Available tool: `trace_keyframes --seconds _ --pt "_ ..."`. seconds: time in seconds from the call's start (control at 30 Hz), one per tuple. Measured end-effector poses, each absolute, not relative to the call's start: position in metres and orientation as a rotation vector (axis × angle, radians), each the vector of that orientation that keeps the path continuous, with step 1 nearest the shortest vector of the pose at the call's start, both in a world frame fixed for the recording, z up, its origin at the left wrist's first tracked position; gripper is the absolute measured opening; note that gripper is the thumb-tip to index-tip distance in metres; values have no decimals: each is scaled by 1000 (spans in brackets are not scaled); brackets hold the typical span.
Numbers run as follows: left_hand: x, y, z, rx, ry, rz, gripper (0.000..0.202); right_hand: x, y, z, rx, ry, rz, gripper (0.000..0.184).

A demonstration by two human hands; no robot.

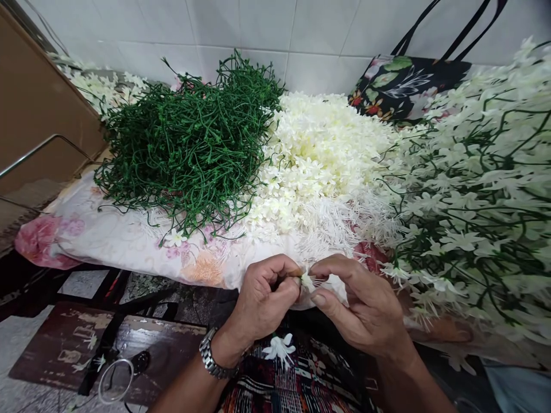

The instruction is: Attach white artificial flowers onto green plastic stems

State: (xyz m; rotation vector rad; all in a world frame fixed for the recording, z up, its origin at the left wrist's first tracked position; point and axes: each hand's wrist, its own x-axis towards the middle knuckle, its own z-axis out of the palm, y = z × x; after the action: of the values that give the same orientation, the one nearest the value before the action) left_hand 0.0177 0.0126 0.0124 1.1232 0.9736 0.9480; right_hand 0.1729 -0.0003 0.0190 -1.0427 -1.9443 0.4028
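My left hand (pixel 264 295), with a metal watch on its wrist, is pinched shut on a small white artificial flower piece (pixel 307 281). My right hand (pixel 359 304) is closed in a pinch on the same piece from the right, fingertips touching the left hand's. Both hands hover at the front edge of a floral cloth (pixel 107 241). Behind them lie a heap of green plastic stems (pixel 189 143), a heap of loose white blossoms (pixel 327 155) and some white stamen pieces (pixel 340 223). One white flower (pixel 279 346) rests on my lap.
Assembled sprays of white flowers on green stems (pixel 477 195) fill the right side. A dark floral tote bag (pixel 404 80) leans on the tiled wall. A dark wooden stool (pixel 86 350) with a clear ring stands lower left. A brown board (pixel 38 109) is at left.
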Motion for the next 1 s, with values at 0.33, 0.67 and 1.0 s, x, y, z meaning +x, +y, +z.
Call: trace_keyframes --seconds 0.33,0.67,1.0 --pt "16 12 12 1101 965 962 7 171 0 17 -984 -1975 340 20" --pt "15 10 6 1401 957 1036 11 171 0 14 -1025 -1976 335 16" --pt "17 12 5 1678 984 1075 18 176 1 13 -1069 -2012 376 10"
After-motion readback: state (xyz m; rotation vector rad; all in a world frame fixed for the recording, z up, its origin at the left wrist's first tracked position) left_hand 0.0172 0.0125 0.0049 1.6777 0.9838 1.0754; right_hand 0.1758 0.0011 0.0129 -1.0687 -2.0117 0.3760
